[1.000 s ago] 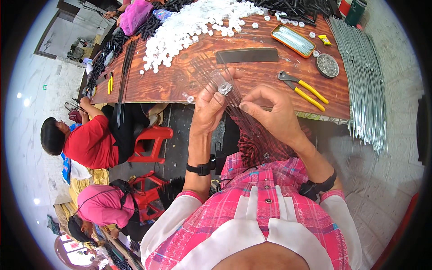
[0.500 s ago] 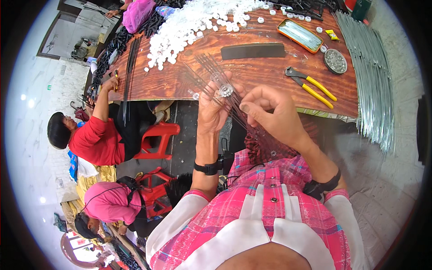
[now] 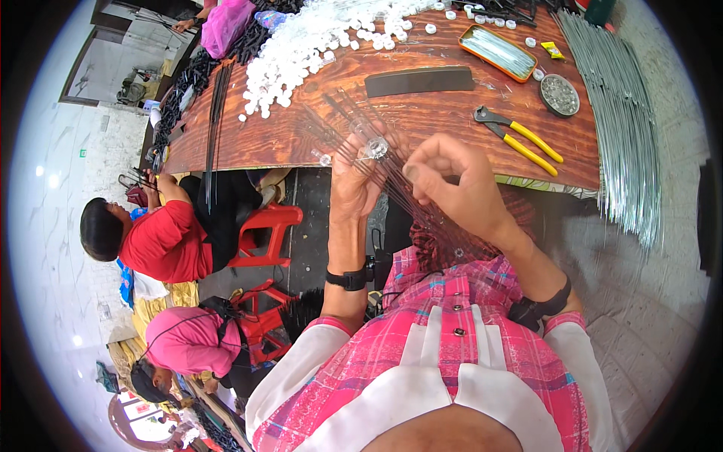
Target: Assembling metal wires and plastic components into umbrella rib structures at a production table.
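Observation:
My left hand (image 3: 352, 181) is raised near the table's front edge, its fingers wrapped round a bundle of thin dark rods (image 3: 410, 202) that look like umbrella ribs. The rods fan through and round a clear plastic ring-shaped hub (image 3: 376, 148) at my left fingertips. A smaller clear plastic piece (image 3: 324, 159) shows beside that hand. Just right of the hub, my right hand (image 3: 463, 188) is closed, thumb against forefinger, close to the rods. Whatever it pinches is too small to make out. The rods' lower ends run down toward my lap, over dark red checked cloth (image 3: 437, 252).
On the wooden table (image 3: 301, 139) lie a pile of white plastic caps (image 3: 301, 60), a dark flat bar (image 3: 419, 81), yellow-handled pincers (image 3: 520, 139), a tin of thin pins (image 3: 497, 53) and a round dish (image 3: 559, 96). Long metal wires (image 3: 621, 128) overhang the right edge. Co-workers sit at left.
My hands keep nearly the same place, with the hub turned slightly. The co-worker in red has drawn an arm back from the table edge.

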`<state>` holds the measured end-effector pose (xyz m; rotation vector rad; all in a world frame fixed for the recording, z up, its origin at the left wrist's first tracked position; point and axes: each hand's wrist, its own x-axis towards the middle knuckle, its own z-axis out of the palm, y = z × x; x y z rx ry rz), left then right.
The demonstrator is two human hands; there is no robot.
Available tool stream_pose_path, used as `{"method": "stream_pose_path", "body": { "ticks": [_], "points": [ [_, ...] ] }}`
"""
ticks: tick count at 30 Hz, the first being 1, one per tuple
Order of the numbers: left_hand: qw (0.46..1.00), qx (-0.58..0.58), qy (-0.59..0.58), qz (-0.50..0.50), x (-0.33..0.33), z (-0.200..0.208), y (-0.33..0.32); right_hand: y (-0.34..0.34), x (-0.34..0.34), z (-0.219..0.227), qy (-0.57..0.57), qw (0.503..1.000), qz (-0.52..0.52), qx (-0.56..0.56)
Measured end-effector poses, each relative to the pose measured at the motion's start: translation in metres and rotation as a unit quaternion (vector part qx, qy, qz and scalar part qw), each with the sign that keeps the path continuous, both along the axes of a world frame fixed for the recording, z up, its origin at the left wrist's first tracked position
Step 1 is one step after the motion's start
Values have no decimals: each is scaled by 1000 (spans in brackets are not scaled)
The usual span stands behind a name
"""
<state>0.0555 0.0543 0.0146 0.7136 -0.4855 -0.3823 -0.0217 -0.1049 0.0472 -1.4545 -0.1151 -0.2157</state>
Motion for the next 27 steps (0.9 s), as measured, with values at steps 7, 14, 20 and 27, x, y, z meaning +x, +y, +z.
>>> {"method": "stream_pose_path", "body": {
  "ticks": [7, 14, 20, 27],
  "points": [
    [999, 10, 33, 21, -5, 3, 1, -3, 3, -1, 24, 999, -23, -32],
    [1000, 12, 11, -11, 3, -3, 5, -7, 3, 13, -69, 981, -80, -166],
    [998, 68, -8, -16, 2, 2, 6, -18, 9, 14, -102, 979, -20, -173],
    [988, 140, -59, -31, 6, 17, 5, -33, 19, 18, -70, 982, 78, -157]
  ]
}}
